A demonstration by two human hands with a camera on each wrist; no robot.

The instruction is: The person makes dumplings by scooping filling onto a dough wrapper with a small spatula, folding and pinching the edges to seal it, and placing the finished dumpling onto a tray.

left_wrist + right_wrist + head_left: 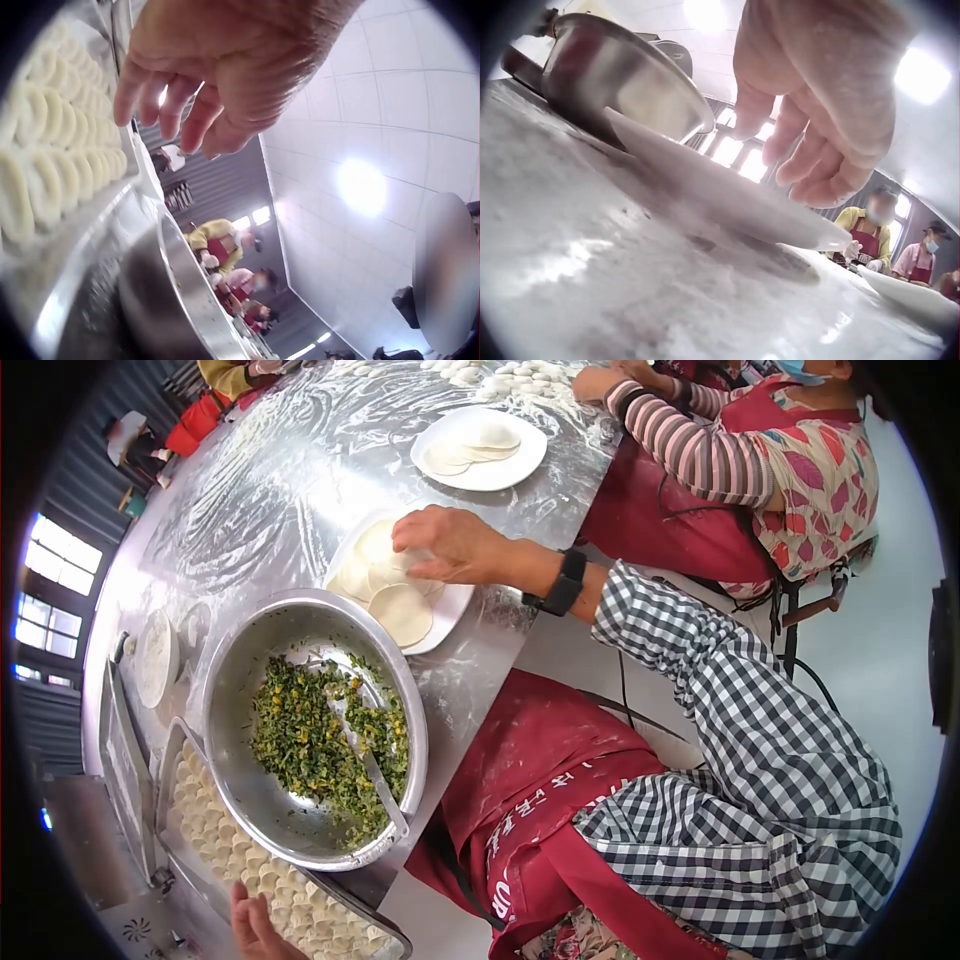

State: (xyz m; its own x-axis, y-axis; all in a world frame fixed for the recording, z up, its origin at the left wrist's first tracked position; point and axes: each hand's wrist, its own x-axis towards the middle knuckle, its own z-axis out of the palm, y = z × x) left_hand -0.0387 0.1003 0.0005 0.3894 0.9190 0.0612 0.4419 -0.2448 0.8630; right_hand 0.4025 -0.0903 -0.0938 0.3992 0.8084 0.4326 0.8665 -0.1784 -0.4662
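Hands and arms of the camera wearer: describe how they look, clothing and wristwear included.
The right hand is ungloved, with a black band round the wrist. Its arm wears a black-and-white checked sleeve, gathered near the elbow. The left hand is ungloved too; its sleeve is out of view.

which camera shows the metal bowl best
The head view: it shows the metal bowl whole, with green filling and a utensil. The left wrist view catches part of it; the right wrist view, its outside, not the contents.
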